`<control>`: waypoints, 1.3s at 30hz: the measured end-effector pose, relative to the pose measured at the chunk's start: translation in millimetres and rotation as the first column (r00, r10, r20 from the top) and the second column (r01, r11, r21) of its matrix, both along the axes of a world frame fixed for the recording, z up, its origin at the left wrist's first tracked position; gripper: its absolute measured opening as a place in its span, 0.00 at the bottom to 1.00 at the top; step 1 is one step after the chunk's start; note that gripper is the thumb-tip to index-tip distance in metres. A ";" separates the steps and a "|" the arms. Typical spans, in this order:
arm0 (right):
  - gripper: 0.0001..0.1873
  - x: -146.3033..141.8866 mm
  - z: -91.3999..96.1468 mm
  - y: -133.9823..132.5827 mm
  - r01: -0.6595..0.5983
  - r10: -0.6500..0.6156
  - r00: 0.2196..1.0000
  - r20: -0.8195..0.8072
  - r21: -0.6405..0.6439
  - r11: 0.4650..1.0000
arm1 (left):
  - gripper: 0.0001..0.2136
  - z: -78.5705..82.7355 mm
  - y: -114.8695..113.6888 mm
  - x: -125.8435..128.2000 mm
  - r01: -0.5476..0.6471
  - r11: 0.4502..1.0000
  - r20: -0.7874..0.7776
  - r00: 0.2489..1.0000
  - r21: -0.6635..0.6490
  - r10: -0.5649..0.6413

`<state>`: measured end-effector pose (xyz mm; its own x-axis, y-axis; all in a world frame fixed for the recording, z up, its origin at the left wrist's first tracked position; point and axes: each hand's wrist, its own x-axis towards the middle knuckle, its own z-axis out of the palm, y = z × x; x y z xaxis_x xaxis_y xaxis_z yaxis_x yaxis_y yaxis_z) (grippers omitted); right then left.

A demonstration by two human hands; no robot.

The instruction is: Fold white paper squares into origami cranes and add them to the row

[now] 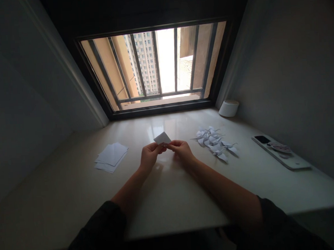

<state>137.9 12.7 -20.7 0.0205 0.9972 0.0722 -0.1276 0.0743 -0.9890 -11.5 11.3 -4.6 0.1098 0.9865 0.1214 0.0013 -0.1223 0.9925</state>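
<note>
Both hands meet over the middle of the pale counter and pinch one small piece of folded white paper (162,138). My left hand (151,154) grips its lower left edge, fingers closed. On the lower right edge, my right hand (182,150) is closed too, thumb and fingertips close to the left ones. The paper's top corner points toward the window, and its lower part is hidden behind the fingers. To the left lies a loose stack of white paper sheets (112,154). Several folded white paper cranes (212,139) are heaped to the right of my right hand.
A white, rounded object (229,108) stands in the back right corner by the wall. At the right, a phone (298,164) lies on the counter (171,207) with a small patterned item on it. Behind the counter is a dark-framed window (160,109) with bars.
</note>
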 end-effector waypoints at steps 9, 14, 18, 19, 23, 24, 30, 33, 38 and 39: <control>0.16 7.0 10.1 1.9 -0.025 0.020 0.996 0.081 0.059 0.998 | 0.18 3.3 5.1 -4.0 0.049 0.988 0.003 0.999 -0.148 -0.049; 0.16 7.3 7.3 4.4 -0.021 0.014 0.997 0.082 0.090 0.996 | 0.19 2.8 5.2 -3.9 0.048 0.988 0.001 0.999 -0.149 -0.048; 0.16 5.7 6.7 2.3 0.049 -0.089 0.973 0.214 0.185 0.982 | 0.18 3.3 3.7 -2.3 0.032 0.993 -0.025 0.999 -0.116 -0.035; 0.16 5.6 7.4 1.3 0.070 -0.132 0.951 0.279 0.223 0.972 | 0.18 3.4 3.3 -1.9 0.030 0.994 -0.033 0.999 -0.104 -0.033; 0.17 5.4 9.6 -1.8 0.114 -0.265 0.860 0.436 0.341 0.933 | 0.18 3.0 3.0 -1.7 0.028 0.996 -0.065 0.997 -0.083 -0.033; 0.17 5.2 9.6 -2.0 0.116 -0.269 0.855 0.443 0.343 0.932 | 0.18 2.8 3.3 -2.0 0.024 0.996 -0.073 0.997 -0.083 -0.030; 0.17 4.4 8.5 -1.8 0.097 -0.251 0.864 0.436 0.344 0.934 | 0.19 2.1 5.6 -4.1 -0.006 0.994 -0.056 0.998 -0.105 0.000; 0.17 5.0 8.7 -1.3 0.105 -0.265 0.861 0.434 0.358 0.928 | 0.18 3.0 5.2 -3.7 -0.031 0.996 -0.064 0.998 -0.085 0.026; 0.18 4.5 7.6 0.8 0.121 -0.223 0.908 0.354 0.287 0.950 | 0.18 2.9 5.1 -3.8 -0.072 0.995 -0.070 0.995 -0.067 0.067; 0.19 4.1 7.6 1.0 0.113 -0.193 0.928 0.319 0.254 0.961 | 0.18 2.5 5.2 -4.0 -0.080 0.995 -0.065 0.995 -0.068 0.075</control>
<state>141.9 13.7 -13.1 0.1055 0.9396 0.3257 0.2413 0.2935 -0.9250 -15.5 16.5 -2.1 0.0378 0.9982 0.0471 0.0698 -0.0496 0.9963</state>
